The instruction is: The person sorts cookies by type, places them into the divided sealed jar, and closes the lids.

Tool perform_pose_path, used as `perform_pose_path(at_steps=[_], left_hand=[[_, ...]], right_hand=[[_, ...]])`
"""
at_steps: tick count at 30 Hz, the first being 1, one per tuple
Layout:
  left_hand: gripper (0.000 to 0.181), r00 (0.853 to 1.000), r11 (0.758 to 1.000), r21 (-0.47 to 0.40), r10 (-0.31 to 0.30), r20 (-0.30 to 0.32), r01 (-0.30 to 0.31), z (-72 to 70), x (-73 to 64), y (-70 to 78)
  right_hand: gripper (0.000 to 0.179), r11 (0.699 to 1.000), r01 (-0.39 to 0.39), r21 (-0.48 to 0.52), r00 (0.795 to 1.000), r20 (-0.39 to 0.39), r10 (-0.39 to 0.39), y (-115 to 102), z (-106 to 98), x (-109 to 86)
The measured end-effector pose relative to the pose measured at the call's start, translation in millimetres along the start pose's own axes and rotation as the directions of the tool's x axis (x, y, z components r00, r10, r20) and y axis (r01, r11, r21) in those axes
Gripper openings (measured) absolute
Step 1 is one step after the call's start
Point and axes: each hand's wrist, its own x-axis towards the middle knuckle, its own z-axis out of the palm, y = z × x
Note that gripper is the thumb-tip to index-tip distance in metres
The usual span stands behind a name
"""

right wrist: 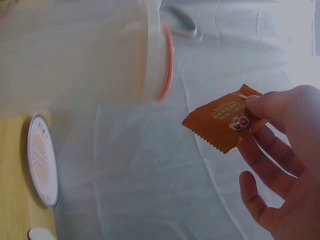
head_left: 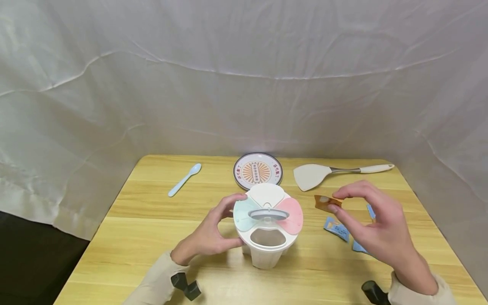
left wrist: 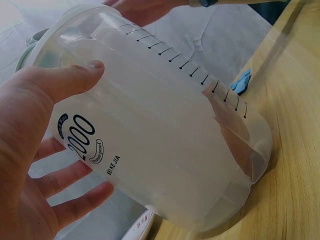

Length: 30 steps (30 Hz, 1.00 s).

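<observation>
A clear-white storage container [head_left: 265, 259] stands upright on the table under a round lid with white, mint and pink flaps [head_left: 292, 215] and a grey handle [head_left: 268, 214]. The lid's front opening [head_left: 268, 237] is uncovered. My left hand [head_left: 213, 231] holds the container by its upper left side, thumb against the wall [left wrist: 80, 82]. Low inside, through the wall, shows a brown wrapper [left wrist: 230, 130]. Right of the container and apart from it, my right hand [head_left: 381, 224] pinches a small orange-brown packet [right wrist: 222, 120] with serrated ends between thumb and forefinger.
Several blue packets [head_left: 337, 228] lie by the right hand, partly covered by it. Behind the container lies a round patterned plate [head_left: 248, 167]. A white spatula [head_left: 310, 176] rests at the back right, and a light blue spoon [head_left: 184, 180] at the back left.
</observation>
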Motion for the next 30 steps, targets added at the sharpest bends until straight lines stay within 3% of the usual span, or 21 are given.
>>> perform_pose_path(at_steps=[6,10,15,21,30], left_hand=[[0.101,1.0,1.0,0.002,-0.004,-0.002,0.004,0.2,0.4,0.9],[0.101,1.0,1.0,0.007,0.006,-0.004,-0.006,0.4,0.4,0.6],[0.1,1.0,1.0,0.016,0.021,-0.011,-0.021,0.6,0.1,0.8],[0.101,1.0,1.0,0.015,0.024,-0.01,-0.024,0.0,-0.1,0.4],[0.101,1.0,1.0,0.009,0.024,-0.006,-0.024,0.1,0.4,0.0]], right_hand=[[0.029,0.99,0.089,0.111,0.996,-0.017,-0.087,-12,15,6.3],[0.026,0.982,0.083,0.171,0.996,0.009,-0.086,-17,22,5.9],[0.022,0.945,0.077,0.317,0.995,0.031,-0.091,-22,30,5.7],[0.018,0.938,0.089,0.334,0.991,0.068,-0.118,-28,43,6.0],[0.019,0.959,0.013,0.285,0.992,0.116,-0.048,-31,60,-1.1]])
